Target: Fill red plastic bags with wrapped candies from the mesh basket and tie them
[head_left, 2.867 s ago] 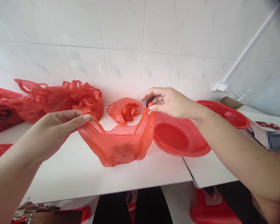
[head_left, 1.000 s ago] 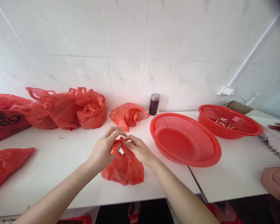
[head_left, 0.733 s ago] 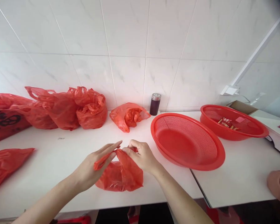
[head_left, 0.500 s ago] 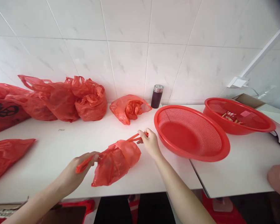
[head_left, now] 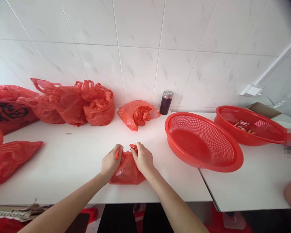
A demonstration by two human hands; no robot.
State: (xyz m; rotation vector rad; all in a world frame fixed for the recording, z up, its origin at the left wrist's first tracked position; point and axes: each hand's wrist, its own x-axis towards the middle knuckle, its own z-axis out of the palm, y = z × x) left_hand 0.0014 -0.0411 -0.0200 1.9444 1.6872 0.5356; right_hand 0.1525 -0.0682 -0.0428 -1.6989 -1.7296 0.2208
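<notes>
Red plastic bag point(head_left: 128, 173) sits on white tabletop point(head_left: 72, 168), near front edge; left hand point(head_left: 111, 161) and right hand point(head_left: 143, 158) curl closed on its twisted ends; forearms converge

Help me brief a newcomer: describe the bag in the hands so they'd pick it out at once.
Find the white table against the tiled wall. Near its front edge, left of the nearer perforated red basket, is a see-through red bag. Unlike the other red bags, it is held, left hand and right hand each gripping a gathered end.
</notes>
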